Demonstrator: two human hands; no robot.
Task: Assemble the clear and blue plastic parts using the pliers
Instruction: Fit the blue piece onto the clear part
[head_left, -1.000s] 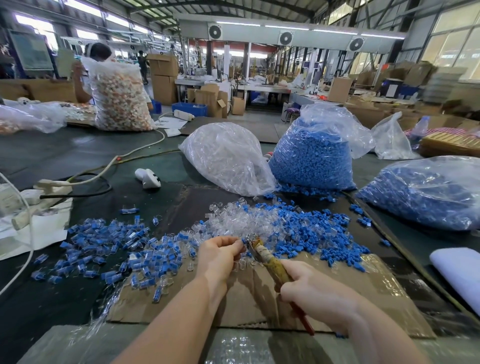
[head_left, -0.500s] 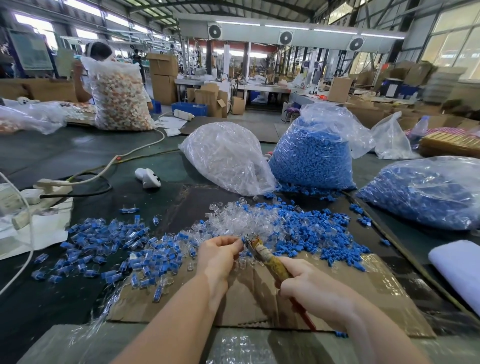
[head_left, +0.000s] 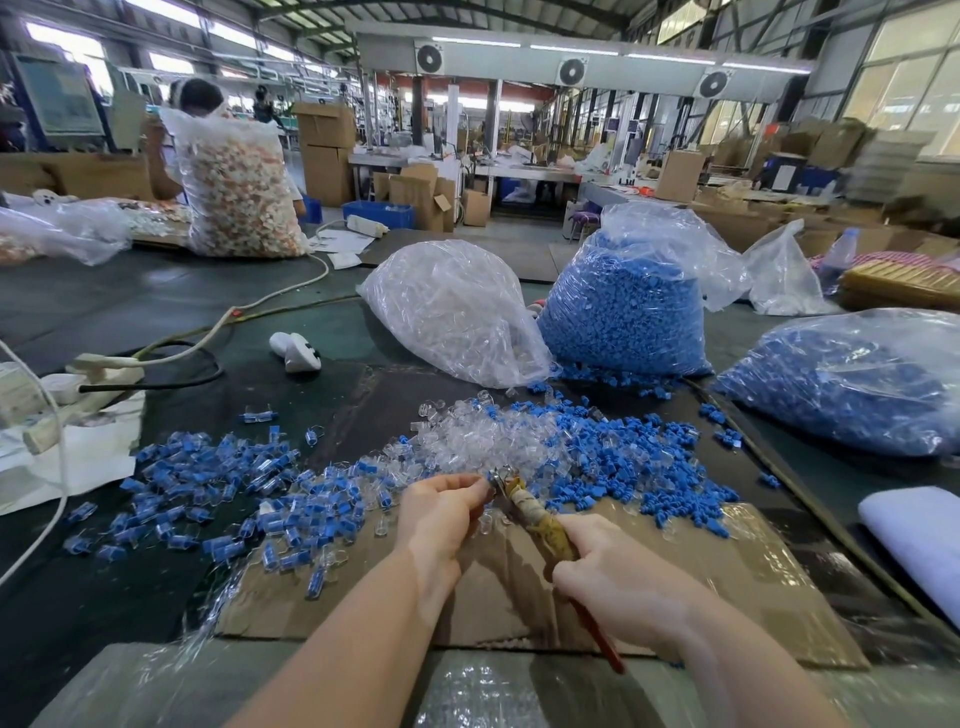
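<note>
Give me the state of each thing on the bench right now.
left hand: pinching a small part at the pliers' tip
right hand: gripping the pliers' handles
pliers: held, tip at the left fingers
clear parts bag: lying open
blue parts bag: upright, open

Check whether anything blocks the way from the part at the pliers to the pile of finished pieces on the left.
Nothing visible blocks it. The left hand pinches at the tip of the pliers, and only flat cardboard with a few scattered pieces lies between there and the assembled pile.

Right hand (head_left: 618, 582) has slid slightly up the pliers (head_left: 540, 525).
</note>
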